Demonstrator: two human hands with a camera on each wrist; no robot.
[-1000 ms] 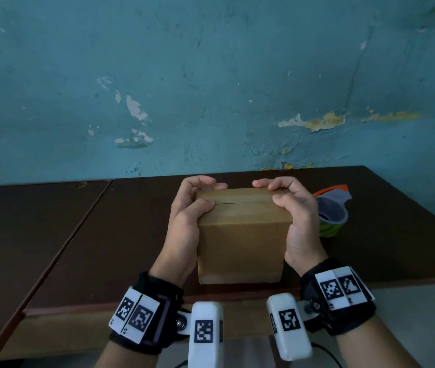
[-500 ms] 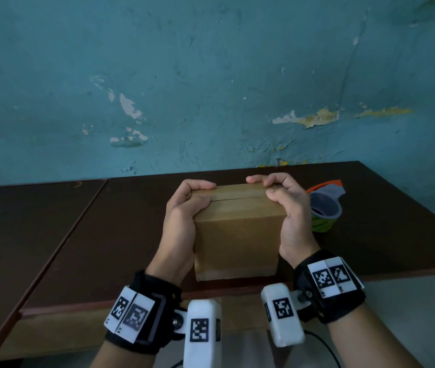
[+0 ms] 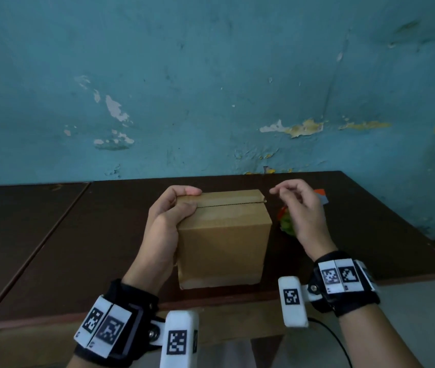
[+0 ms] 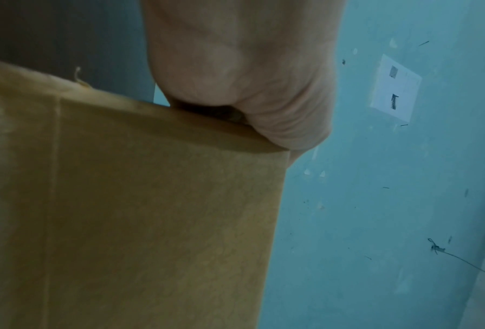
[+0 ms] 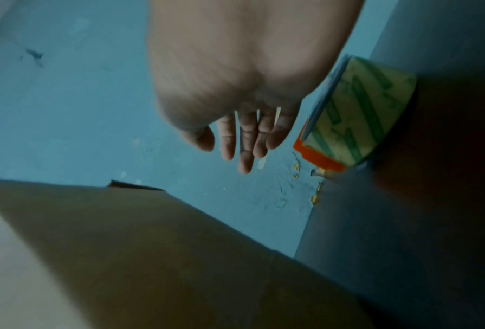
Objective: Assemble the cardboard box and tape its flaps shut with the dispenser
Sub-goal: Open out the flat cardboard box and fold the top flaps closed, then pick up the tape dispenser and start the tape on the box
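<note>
A brown cardboard box (image 3: 224, 240) stands upright near the front edge of the dark table (image 3: 78, 248), its two top flaps folded down to a seam. My left hand (image 3: 168, 221) grips the box's upper left corner, thumb on the near flap and fingers over the far one; the left wrist view shows the box (image 4: 151, 211) close up under my palm (image 4: 244, 73). My right hand (image 3: 301, 208) hovers just right of the box, fingers loose and holding nothing. Behind it lies the tape dispenser (image 3: 288, 224), orange and grey with green-printed tape (image 5: 356, 120), mostly hidden in the head view.
A peeling teal wall (image 3: 211, 88) rises right behind the table. A second dark tabletop (image 3: 12, 221) adjoins on the left along a seam. The table's front edge (image 3: 211, 301) runs just below the box.
My right hand has let go of the box's top right corner and drawn off to the right, above the dispenser. The left hand keeps its grip; the box has barely moved.
</note>
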